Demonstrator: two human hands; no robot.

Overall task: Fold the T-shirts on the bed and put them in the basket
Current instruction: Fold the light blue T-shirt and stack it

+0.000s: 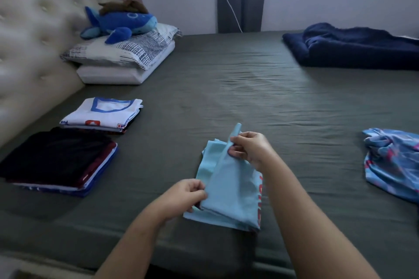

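A light blue T-shirt (pixel 231 190) with red lettering lies partly folded near the front edge of the bed (pixel 226 97). My left hand (pixel 183 197) pinches its near left corner. My right hand (pixel 251 148) pinches its far corner, and a raised flap runs between my two hands. To the left sit two stacks of folded shirts: a dark stack (pixel 56 161) and, behind it, a white one with blue trim (pixel 104 113). A crumpled blue and pink patterned shirt (pixel 392 165) lies unfolded at the right. No basket is in view.
Pillows (pixel 122 59) with a blue plush whale (pixel 120 22) sit at the headboard (pixel 34 41) on the left. A dark navy blanket (pixel 353 47) lies at the far right. The olive sheet stretches between these things.
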